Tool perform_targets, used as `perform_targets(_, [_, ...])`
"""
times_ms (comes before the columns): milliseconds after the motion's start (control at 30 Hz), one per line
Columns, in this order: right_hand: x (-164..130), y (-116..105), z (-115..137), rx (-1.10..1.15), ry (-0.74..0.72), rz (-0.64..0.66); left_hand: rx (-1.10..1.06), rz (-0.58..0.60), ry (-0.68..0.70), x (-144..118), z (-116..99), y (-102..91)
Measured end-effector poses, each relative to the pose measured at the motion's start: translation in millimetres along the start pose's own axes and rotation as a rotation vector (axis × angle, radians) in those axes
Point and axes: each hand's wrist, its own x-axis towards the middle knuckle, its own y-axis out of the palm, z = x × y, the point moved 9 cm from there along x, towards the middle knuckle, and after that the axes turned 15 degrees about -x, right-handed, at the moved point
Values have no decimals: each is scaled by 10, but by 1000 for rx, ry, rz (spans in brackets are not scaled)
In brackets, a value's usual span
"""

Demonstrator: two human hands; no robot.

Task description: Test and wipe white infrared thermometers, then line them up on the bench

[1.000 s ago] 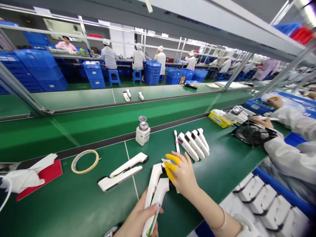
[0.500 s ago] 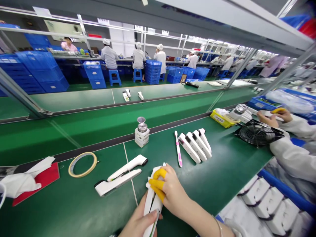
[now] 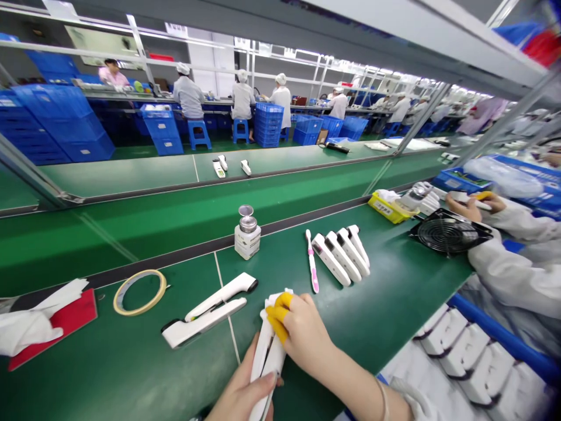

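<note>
My left hand (image 3: 248, 386) is wrapped round the lower part of a white handheld device (image 3: 263, 356), its thumb on top. A long dark gap runs along the device. At the device's upper end, my right hand (image 3: 302, 330), with yellow finger cots on its fingers, is closed in a pinch. Something white shows by those fingertips; I cannot tell whether it is a wipe or part of the device. Left of the hands lie two similar devices (image 3: 205, 321) with black ends. Beyond them stands a small white dispenser bottle (image 3: 248, 241), its metal lid raised.
A pink-and-white toothbrush (image 3: 311, 263) lies beside several white devices (image 3: 342, 257) in a row. A tape roll (image 3: 140, 292) and a red pad (image 3: 74, 324) with white cloth lie left. At right are a yellow tray (image 3: 388, 209), a black fan (image 3: 449, 232) and a co-worker's sleeves (image 3: 504, 263).
The whole scene has shifted slightly left in view. Both hands keep their hold, and the right fingers have moved slightly at the device's upper end.
</note>
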Motion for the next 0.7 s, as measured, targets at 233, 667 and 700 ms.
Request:
perform_targets(233, [106, -182, -456, -51, 149, -97, -28, -6, -26, -2, 18, -30])
perform_targets(667, [113, -131, -474, -95, 164, -14, -53, -15, -44, -3, -14, -17])
perform_targets(700, [107, -154, -485, -72, 161, -17, -60, -14, -52, -3, -14, -15])
